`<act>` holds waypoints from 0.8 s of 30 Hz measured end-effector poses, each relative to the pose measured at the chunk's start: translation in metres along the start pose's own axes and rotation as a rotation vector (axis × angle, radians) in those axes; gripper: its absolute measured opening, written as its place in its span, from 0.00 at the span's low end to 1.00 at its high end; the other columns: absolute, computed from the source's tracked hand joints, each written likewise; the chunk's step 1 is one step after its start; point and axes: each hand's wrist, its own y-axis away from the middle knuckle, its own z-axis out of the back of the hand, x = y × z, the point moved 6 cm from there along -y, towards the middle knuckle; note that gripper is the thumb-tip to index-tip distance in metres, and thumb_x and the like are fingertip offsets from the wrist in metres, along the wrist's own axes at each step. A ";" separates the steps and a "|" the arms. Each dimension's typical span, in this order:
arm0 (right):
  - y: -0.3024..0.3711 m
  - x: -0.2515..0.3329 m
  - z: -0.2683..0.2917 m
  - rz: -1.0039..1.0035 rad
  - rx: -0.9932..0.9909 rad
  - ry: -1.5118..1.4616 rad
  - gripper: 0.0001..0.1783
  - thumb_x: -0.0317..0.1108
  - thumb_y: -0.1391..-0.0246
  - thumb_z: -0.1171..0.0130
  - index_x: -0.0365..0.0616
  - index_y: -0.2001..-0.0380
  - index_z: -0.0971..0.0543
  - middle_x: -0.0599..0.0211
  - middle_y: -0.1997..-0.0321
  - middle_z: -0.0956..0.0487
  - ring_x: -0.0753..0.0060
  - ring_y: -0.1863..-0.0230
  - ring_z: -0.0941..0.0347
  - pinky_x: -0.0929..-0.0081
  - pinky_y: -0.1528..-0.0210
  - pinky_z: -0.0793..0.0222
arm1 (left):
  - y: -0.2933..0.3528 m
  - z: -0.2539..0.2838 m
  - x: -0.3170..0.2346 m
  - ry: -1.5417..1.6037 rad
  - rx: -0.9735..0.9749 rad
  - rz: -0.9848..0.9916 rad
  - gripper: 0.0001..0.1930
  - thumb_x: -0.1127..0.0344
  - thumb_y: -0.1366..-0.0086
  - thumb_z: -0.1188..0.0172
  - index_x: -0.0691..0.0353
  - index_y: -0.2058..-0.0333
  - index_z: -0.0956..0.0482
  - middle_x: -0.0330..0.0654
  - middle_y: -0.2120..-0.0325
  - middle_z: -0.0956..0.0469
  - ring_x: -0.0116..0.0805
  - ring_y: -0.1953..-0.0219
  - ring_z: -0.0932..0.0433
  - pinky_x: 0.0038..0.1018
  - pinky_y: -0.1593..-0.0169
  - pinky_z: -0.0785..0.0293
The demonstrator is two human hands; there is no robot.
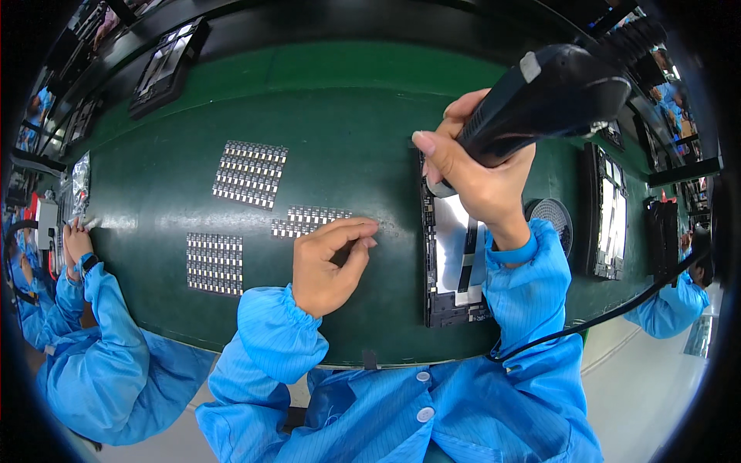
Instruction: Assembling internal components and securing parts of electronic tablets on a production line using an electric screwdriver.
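Note:
My right hand (482,181) is wrapped round a bulky black hand-held tool (548,92) with a ribbed upper end; its exact kind is unclear. The tool's lower tip is over the upper left edge of an opened flat device (448,255), which has a black frame, a silvery plate and a dark strip. Left of the device, my left hand (332,262) hovers with thumb and forefinger nearly together in a pinch; anything between them is too small to make out. Just beyond that hand lies a partly covered sheet of small black-and-white parts (309,218).
Two more sheets of parts lie left, a far one (251,174) and a near one (214,264). A round dark container (549,220) and another opened device (610,212) stand right. A black cable (602,316) crosses my right sleeve. A co-worker's hands (76,243) are far left.

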 end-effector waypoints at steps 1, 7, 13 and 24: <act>0.002 0.000 -0.002 0.016 0.007 0.002 0.17 0.17 0.55 0.36 0.37 0.63 0.30 0.66 0.83 0.25 0.79 0.85 0.29 0.83 0.81 0.32 | 0.001 0.000 0.000 -0.002 -0.004 0.001 0.11 0.83 0.44 0.46 0.70 0.63 0.20 0.48 0.65 0.19 0.31 0.68 0.19 0.22 0.66 0.23; 0.005 0.000 -0.003 0.048 0.021 -0.018 0.18 0.17 0.56 0.35 0.37 0.62 0.30 0.67 0.83 0.26 0.81 0.84 0.30 0.84 0.81 0.33 | 0.009 -0.011 -0.026 -0.292 0.073 -0.347 0.09 0.80 0.48 0.39 0.70 0.66 0.20 0.51 0.63 0.20 0.39 0.64 0.19 0.30 0.59 0.22; 0.002 0.003 -0.003 0.000 0.002 -0.053 0.17 0.17 0.55 0.35 0.35 0.62 0.30 0.68 0.83 0.26 0.81 0.84 0.29 0.84 0.82 0.33 | 0.059 -0.078 -0.065 -0.374 0.399 -0.833 0.21 0.63 0.53 0.29 0.68 0.62 0.23 0.48 0.58 0.22 0.43 0.51 0.24 0.41 0.45 0.31; 0.008 -0.003 0.004 -0.057 -0.005 -0.169 0.15 0.18 0.55 0.34 0.36 0.66 0.29 0.67 0.82 0.25 0.79 0.83 0.28 0.82 0.81 0.32 | 0.072 -0.113 -0.050 -0.577 0.472 -0.864 0.17 0.64 0.46 0.38 0.68 0.59 0.21 0.49 0.51 0.26 0.45 0.43 0.31 0.46 0.40 0.38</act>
